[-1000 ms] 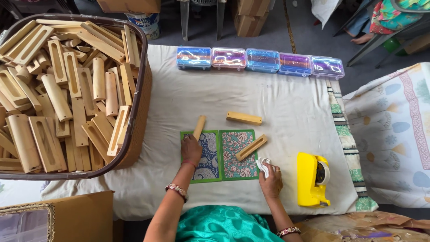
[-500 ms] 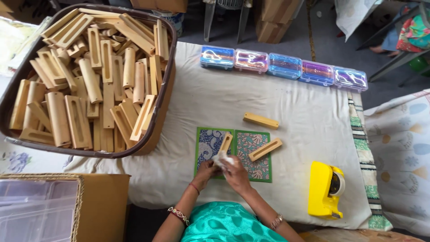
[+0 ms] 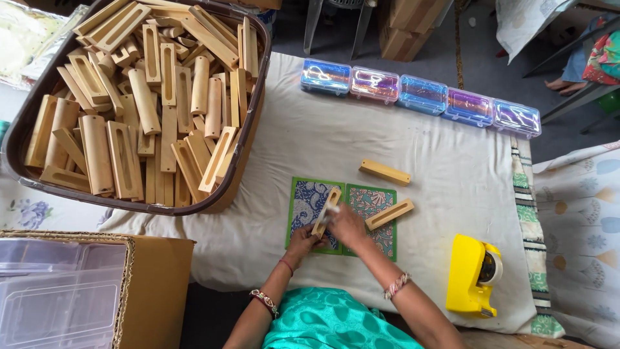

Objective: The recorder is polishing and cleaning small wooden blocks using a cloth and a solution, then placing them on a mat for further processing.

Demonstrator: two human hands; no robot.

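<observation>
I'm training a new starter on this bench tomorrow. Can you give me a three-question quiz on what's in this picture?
1. True or false: the yellow tape dispenser lies at the person's left.
2. How many clear lidded boxes stand in the row at the table's far edge?
3. What do both hands hold? A) a wooden piece B) a patterned card C) a box

Key:
1. False, at the right.
2. Five.
3. A: left hand and right hand hold the wooden piece over the patterned cards.
</observation>
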